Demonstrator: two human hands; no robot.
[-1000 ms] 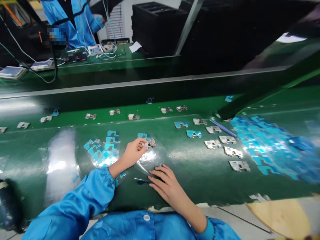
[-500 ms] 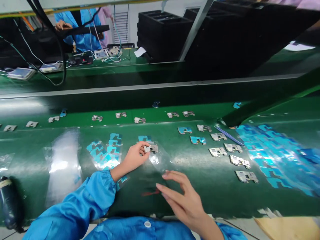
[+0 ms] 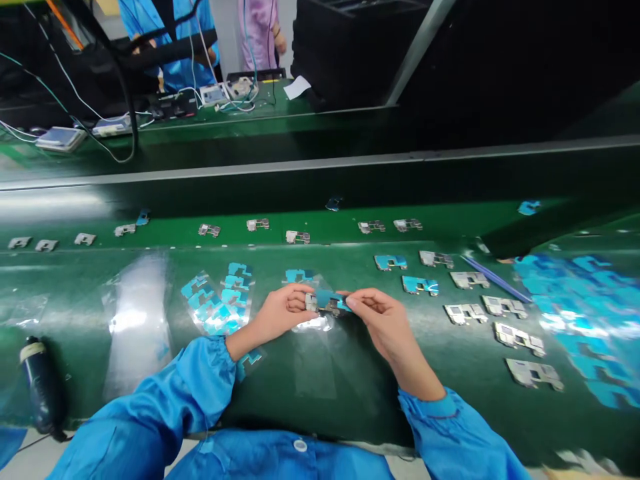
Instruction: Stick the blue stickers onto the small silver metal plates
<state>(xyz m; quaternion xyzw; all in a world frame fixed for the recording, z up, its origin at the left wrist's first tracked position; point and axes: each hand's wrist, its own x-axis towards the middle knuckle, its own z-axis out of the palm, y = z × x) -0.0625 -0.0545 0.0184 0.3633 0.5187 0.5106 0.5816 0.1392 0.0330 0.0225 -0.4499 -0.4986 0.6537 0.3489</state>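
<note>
Circuit board (image 3: 311, 302) is between the two hands, apparently just above the bench (image 3: 370, 407). The left hand (image 3: 280, 312) pinches its left end; the right hand (image 3: 385, 321), fingers drawn narrow, holds the right end of a blue film (image 3: 327, 297) along it. Gripping opposite ends probably steadies both and leaves the middle visible. Other boards (image 3: 465, 313) lie spaced rightward, likely easy to lift singly. The near edge runs close by the jacket (image 3: 270, 453), giving elbows less leeway than sideways.
</note>
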